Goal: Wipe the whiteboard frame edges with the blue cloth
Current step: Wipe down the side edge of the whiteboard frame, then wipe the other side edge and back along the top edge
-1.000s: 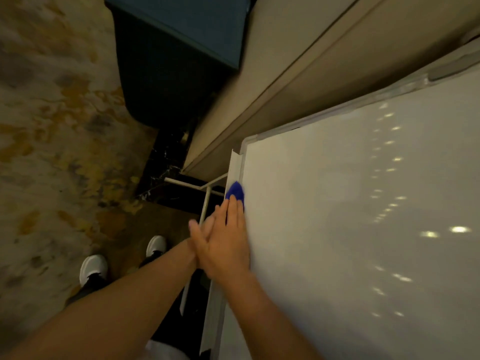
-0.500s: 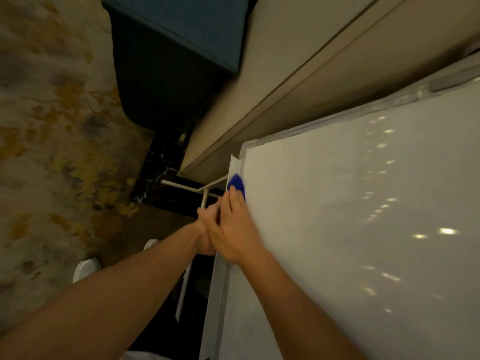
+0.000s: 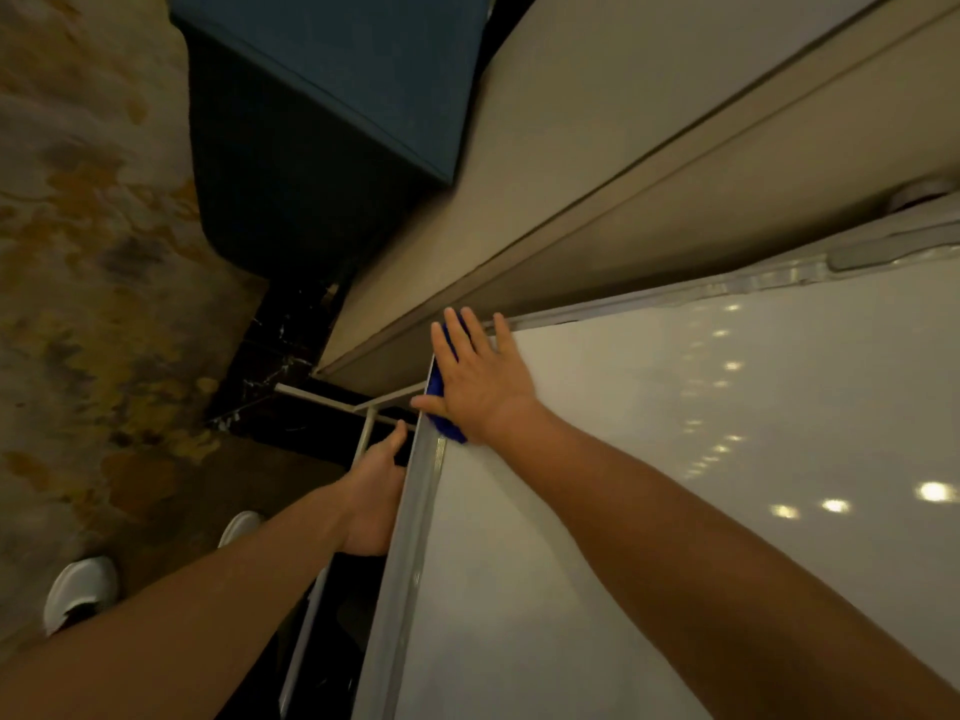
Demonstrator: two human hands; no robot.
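Your right hand (image 3: 480, 379) lies flat at the whiteboard's (image 3: 675, 485) upper left corner, fingers (image 3: 503, 330) spread apart and pointing toward the wall, palm pressing the blue cloth (image 3: 441, 402) against the frame edge (image 3: 415, 517). The cloth shows only as a strip beside the thumb and a fold under the heel of the palm; the rest is hidden beneath your hand. Your fingertips reach the corner where the side frame meets the top frame rail (image 3: 675, 296), which runs off to the right, just beside the beige wall panel (image 3: 649, 148). Your left hand (image 3: 376, 498) sits lower on the outer side of the same frame edge, thumb along the metal; its other fingers go behind the board, so you cannot tell whether they are curled or straight. Below your right hand the side frame runs down bare, open along its length. To the left of that edge the white stand tubing (image 3: 332, 402) crosses close under your left hand. The board face is glossy and shows ceiling light reflections at right. Further left a dark blue upholstered block (image 3: 322, 96) stands against the wall, near the corner. The floor is mottled brown-and-ochre carpet (image 3: 78, 278), with white shoes (image 3: 78, 589) at lower left.
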